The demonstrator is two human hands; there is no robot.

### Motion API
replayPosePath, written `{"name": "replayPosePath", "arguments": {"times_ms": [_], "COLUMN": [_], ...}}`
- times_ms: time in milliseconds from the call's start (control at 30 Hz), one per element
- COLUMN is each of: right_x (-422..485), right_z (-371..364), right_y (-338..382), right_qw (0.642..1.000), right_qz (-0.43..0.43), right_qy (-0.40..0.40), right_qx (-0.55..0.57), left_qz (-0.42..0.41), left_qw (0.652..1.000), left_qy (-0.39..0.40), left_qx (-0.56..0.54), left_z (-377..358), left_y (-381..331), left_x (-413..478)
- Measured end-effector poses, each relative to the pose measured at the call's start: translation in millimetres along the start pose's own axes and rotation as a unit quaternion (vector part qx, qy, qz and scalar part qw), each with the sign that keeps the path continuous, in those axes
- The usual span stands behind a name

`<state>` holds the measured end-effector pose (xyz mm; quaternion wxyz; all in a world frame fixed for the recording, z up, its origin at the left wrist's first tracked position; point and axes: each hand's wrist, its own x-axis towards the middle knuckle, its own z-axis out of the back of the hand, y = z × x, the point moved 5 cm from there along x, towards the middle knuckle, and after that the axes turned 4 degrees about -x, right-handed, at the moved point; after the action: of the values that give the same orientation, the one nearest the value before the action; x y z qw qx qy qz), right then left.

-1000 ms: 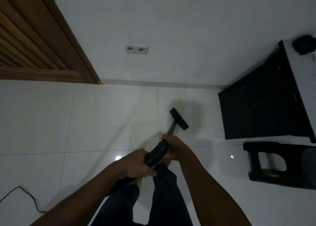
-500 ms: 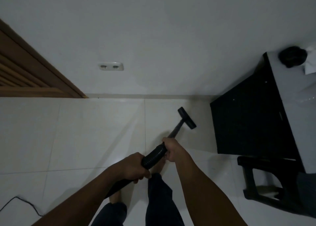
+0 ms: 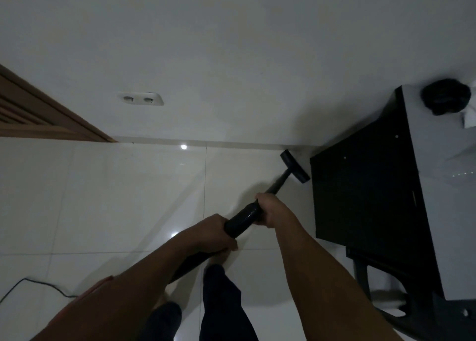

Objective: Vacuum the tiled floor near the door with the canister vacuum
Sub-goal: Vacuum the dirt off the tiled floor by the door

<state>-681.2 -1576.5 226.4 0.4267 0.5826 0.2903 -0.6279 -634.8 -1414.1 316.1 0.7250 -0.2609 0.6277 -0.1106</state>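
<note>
A black vacuum wand (image 3: 277, 184) runs from my hands to a black floor nozzle (image 3: 295, 166) resting on the white tiled floor (image 3: 123, 193). The nozzle lies in the corner where the baseboard meets the black cabinet (image 3: 360, 186). My right hand (image 3: 268, 210) grips the wand at the top of the ribbed hose (image 3: 242, 219). My left hand (image 3: 213, 233) grips the hose lower down, nearer my body. The wooden door (image 3: 31, 119) is at the far left. The canister itself is out of view.
A white double wall socket (image 3: 141, 99) sits low on the wall. A black power cord (image 3: 33, 286) trails across the floor at lower left. A black stool (image 3: 381, 284) stands beside the cabinet at lower right. A dark round object (image 3: 447, 99) lies on the cabinet top.
The nozzle has slid forward and to the right, from mid-tile to the corner by the cabinet. My view has turned right, so the door shows less.
</note>
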Motion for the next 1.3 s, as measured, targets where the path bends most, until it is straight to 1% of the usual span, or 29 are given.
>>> {"name": "replayPosePath", "arguments": {"times_ms": [67, 200, 333, 433, 500, 567, 700, 767, 833, 967, 1067, 1167, 1300], "right_x": [-2.0, -22.5, -54.8, -80.7, -91.9, -91.8, -82.8, -80.0, -85.3, -116.5, -138.9, -154.0, -150.2], "right_z": [-13.9, -59.3, -120.2, -162.6, -186.1, -193.5, -199.9, -209.5, -226.3, -292.5, -341.8, -391.1, -433.6], "right_y": [-0.9, -15.8, -27.6, -32.5, -31.2, -27.4, -22.4, -25.3, -32.3, -57.0, -70.2, -81.3, -83.5], "right_qw": [1.000, 0.998, 0.990, 0.982, 0.975, 0.975, 0.979, 0.976, 0.969, 0.950, 0.933, 0.909, 0.885], "right_qz": [-0.007, -0.016, -0.003, 0.001, 0.011, 0.019, 0.030, 0.030, 0.027, 0.026, 0.029, 0.032, 0.034], "right_qy": [0.019, 0.062, 0.139, 0.182, 0.207, 0.195, 0.137, 0.124, 0.123, 0.159, 0.184, 0.191, 0.154], "right_qx": [-0.016, -0.024, -0.003, -0.042, -0.079, -0.108, -0.146, -0.176, -0.212, -0.269, -0.308, -0.369, -0.439], "left_qz": [0.015, 0.054, 0.075, 0.067, 0.059, 0.044, 0.024, 0.015, 0.005, -0.004, -0.009, -0.011, 0.005], "left_qw": [1.000, 0.993, 0.987, 0.991, 0.996, 0.997, 0.991, 0.985, 0.979, 0.968, 0.965, 0.950, 0.915], "left_qy": [0.022, 0.106, 0.131, 0.106, 0.065, 0.020, -0.063, -0.074, -0.062, -0.043, -0.049, -0.076, -0.125], "left_qx": [-0.006, 0.022, 0.056, 0.037, -0.016, -0.059, -0.118, -0.153, -0.192, -0.246, -0.258, -0.304, -0.385], "left_z": [11.1, 39.0, 75.6, 95.3, 99.0, 92.6, 73.9, 69.2, 70.6, 87.6, 100.6, 108.0, 105.7], "left_y": [6.0, 29.0, 57.3, 84.2, 102.0, 111.5, 125.7, 136.0, 151.8, 206.9, 238.2, 272.2, 305.0], "left_x": [-10.6, -48.8, -91.0, -126.1, -147.0, -152.0, -142.8, -145.1, -158.7, -208.0, -241.5, -267.5, -265.3]}}
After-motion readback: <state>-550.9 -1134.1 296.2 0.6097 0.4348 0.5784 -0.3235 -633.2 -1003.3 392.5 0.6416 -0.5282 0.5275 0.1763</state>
